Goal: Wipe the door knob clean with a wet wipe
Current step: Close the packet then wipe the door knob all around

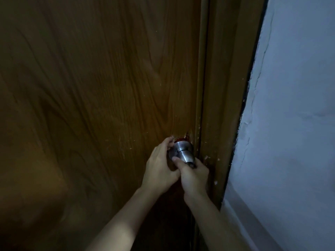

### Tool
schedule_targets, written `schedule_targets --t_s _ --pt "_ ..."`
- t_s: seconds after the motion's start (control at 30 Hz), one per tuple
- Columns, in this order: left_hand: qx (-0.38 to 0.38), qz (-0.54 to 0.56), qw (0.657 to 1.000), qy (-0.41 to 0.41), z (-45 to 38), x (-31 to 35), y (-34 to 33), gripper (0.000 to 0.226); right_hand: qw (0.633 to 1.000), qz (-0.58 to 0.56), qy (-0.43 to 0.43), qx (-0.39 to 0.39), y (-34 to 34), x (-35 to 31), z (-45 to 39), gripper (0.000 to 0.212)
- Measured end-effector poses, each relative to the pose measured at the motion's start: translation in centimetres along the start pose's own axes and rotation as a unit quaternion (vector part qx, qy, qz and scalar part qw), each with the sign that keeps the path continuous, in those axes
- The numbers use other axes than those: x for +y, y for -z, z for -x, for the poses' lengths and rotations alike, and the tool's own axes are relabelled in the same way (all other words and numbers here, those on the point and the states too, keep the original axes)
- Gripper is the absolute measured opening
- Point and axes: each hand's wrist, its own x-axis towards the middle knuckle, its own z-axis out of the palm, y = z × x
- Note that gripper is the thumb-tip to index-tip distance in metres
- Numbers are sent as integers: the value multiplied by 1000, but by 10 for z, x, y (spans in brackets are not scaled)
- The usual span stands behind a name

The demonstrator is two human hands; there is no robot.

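Steel knob [182, 153] sits at the wooden door's [94, 98] right edge, no writing legible. Left hand [159, 167] curls its fingers around the knob's base; right hand [194, 175] clamps its front end. No wipe discernible.

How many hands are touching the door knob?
2: the left hand at the door knob's base by the door, the right hand gripping its outer end from below.

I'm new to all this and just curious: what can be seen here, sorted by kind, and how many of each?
Hands: 2, left hand and right hand
Door knob: 1
Door: 1
Door frame: 1
Wall: 1
Wet wipe: 0 visible
Total: 6
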Motion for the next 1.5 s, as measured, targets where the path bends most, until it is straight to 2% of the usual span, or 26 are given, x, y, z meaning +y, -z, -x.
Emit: schedule_targets --t_s 0.1,0.2,0.27,0.33,0.43,0.53,0.6,0.67,0.77,0.87,1.0,1.07,1.13,1.33,1.43,1.5 --pt "-10 0 1000 -4 0 -1 0 86 984 111 126 51 -5 4 3 47" --pt "-14 10 1000 -8 0 -1 0 85 934 243 251 68 -4 5 1 55" --pt "-15 9 1000 -9 1 -1 0 83 909 296 288 56 -4 4 -1 60" --pt "-12 5 1000 -9 1 -1 -1 83 910 293 288 47 -2 5 -2 62" --pt "-13 1 1000 -2 0 0 -2 85 940 231 246 47 2 0 -2 62" --pt "-10 -5 1000 -2 0 0 -3 85 991 88 95 19 5 -3 -4 47" --pt "-5 -7 1000 -3 1 0 -3 84 999 -33 -15 -8 3 -2 -1 39" --pt "-4 -4 1000 -2 1 0 -3 84 999 -30 -22 4 0 2 2 34" --pt "-12 2 1000 -1 2 -1 -1 88 996 33 64 51 -4 6 5 37" --pt "-19 10 1000 -2 2 -1 1 88 977 135 153 69 -5 9 5 45" --pt "-22 8 1000 -11 3 -2 0 88 921 264 279 62 -3 7 2 59" --pt "-23 8 1000 -13 3 -2 0 87 883 332 331 39 -3 5 1 57" --pt "-27 8 1000 -12 3 -2 0 87 868 355 347 28 -2 4 -2 56" --pt "-21 21 1000 9 1 0 -1 89 941 238 233 60 -1 1 -4 68" --pt "-30 40 999 21 3 -4 1 92 983 127 126 45 -1 -3 -3 64" --pt "-25 53 998 27 9 -9 1 91 994 78 72 38 0 -3 -5 65"
